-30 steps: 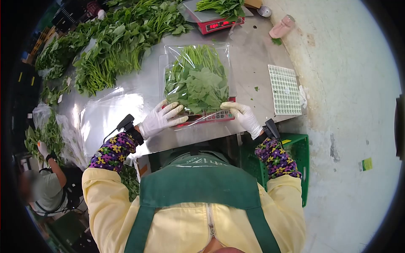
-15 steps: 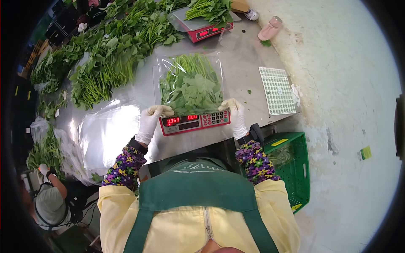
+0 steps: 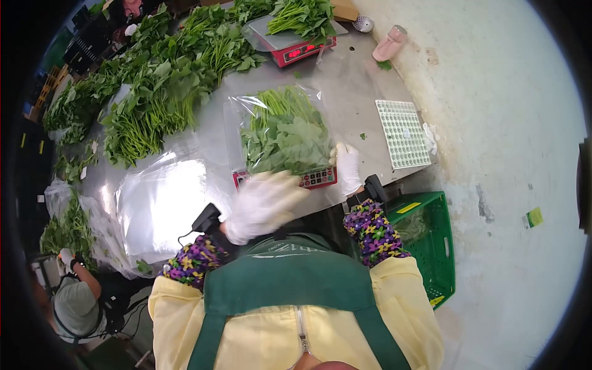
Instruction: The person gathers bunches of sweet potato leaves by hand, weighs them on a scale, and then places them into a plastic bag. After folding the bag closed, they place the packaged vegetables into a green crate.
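Observation:
A clear plastic bag of leafy green vegetables [image 3: 287, 132] lies on a red digital scale [image 3: 319, 178], stems toward the far side and leaves nearest me. My right hand [image 3: 346, 165], in a white glove, is closed at the bag's near right corner, fingertips pinching its edge. In front of the scale, my left hand [image 3: 268, 200] is smeared by motion, its gloved fingers stretched out toward the right with nothing visible in them. It covers the scale's display and part of the bag's near edge.
Loose bunches of greens [image 3: 154, 105] cover the table's left side. Clear plastic bags [image 3: 163, 206] lie left of the scale. A second scale [image 3: 302, 52] bears more greens. A sticker sheet [image 3: 404, 134], pink bottle [image 3: 390, 43] and green crate [image 3: 441, 246] are on the right. Another person [image 3: 80, 302] works lower left.
My left hand has let go of the bag's near left corner and swung inward across the scale's display. My right hand stays at the right corner. The bag has shifted slightly.

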The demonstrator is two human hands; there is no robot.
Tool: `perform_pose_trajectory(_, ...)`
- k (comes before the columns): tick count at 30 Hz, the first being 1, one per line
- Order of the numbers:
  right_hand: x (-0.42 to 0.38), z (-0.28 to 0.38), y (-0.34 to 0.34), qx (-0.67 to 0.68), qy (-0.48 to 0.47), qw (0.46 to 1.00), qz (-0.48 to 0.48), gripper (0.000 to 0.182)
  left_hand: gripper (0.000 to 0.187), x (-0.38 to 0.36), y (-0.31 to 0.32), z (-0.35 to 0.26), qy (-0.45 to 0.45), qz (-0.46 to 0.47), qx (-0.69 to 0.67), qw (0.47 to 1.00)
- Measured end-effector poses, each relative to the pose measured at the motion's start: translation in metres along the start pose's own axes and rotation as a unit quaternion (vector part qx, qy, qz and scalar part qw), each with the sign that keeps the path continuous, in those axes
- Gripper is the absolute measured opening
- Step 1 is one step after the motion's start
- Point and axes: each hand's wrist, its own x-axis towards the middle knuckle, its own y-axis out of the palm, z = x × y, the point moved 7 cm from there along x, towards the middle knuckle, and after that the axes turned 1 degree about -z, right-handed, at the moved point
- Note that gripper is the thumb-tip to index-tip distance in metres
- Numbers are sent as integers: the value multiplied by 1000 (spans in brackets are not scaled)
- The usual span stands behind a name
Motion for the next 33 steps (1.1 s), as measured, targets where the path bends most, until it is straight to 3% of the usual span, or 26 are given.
perform_pose_trajectory(2,5,-5,0,8,13,1000,4,30,64,16,47,-2,-13,122,40,992)
perform_pose_trajectory(4,8,-7,-2,-1,31,1000,3,26,77,16,62,61,-184,156,115,964)
perform_pose_trajectory(5,7,-1,-4,1,29,1000,1,26,79,5,60,96,-252,121,162,947)
perform_pose_trajectory(6,5,4,-5,-61,51,997,19,22,75,-16,65,128,-346,69,98,930)
perform_pose_trajectory(8,2,3,-6,-118,71,990,32,24,69,-42,74,147,-372,76,19,925)
perform_pose_trajectory(9,-1,18,-20,-142,-60,985,-74,28,69,-46,76,148,-366,79,21,927)
perform_pose_trajectory(10,-14,34,-31,-163,-188,952,-181,37,67,-50,72,150,-369,24,-24,929)
perform_pose_trajectory(11,-40,69,-29,-187,-313,909,-203,48,64,-54,70,150,-373,-32,-69,925)
perform_pose_trajectory(12,-51,77,-28,-186,-313,908,-205,48,64,-57,76,150,-370,-31,-69,926)
perform_pose_trajectory(14,-76,93,12,-399,-451,794,-84,58,63,-75,83,161,-441,-187,-252,841)
perform_pose_trajectory(15,-74,84,15,-398,-449,795,-89,58,60,-73,83,160,-444,-224,-245,832)
perform_pose_trajectory(16,-66,65,30,-464,-441,768,-30,65,60,-72,81,159,-439,-220,-247,835)
perform_pose_trajectory(17,-60,51,45,-524,-429,735,24,71,58,-69,76,157,-525,-201,-307,768)
perform_pose_trajectory(18,-69,76,50,-480,-414,772,43,75,57,-67,80,155,-600,-173,-364,691)
perform_pose_trajectory(19,-83,97,50,-438,-391,808,54,79,55,-60,73,157,-564,-206,-366,711)
perform_pose_trajectory(20,-99,94,65,-462,-465,753,49,81,56,-63,73,165,-589,-157,-367,703)
perform_pose_trajectory(21,-104,82,77,-454,-462,757,87,84,48,-76,89,187,-577,-187,-384,696)
perform_pose_trajectory(22,-109,82,98,-520,-454,706,159,79,39,-57,69,178,-592,-171,-343,709)
perform_pose_trajectory(23,-106,73,109,-501,-526,681,89,80,34,-38,53,167,-580,-164,-347,719)
perform_pose_trajectory(26,-88,98,125,-409,-605,663,-166,61,40,7,31,179,-487,-137,-450,736)
perform_pose_trajectory(28,-61,133,128,-272,-600,730,-182,52,49,41,-4,187,-369,-97,-453,806)
perform_pose_trajectory(29,-69,158,124,-275,-596,729,-195,52,53,58,-36,159,-371,-163,-426,809)
perform_pose_trajectory(30,-61,182,120,-253,-501,815,-144,49,58,74,-66,130,-372,-228,-398,807)
perform_pose_trajectory(31,-55,201,114,-224,-398,885,-91,45,64,87,-90,117,-297,-220,-253,894)
perform_pose_trajectory(32,-67,221,98,-228,-395,884,-104,45,70,94,-109,100,-211,-210,-102,949)
perform_pose_trajectory(33,-97,242,85,-266,-454,848,-52,42,82,95,-121,82,-161,-188,10,969)
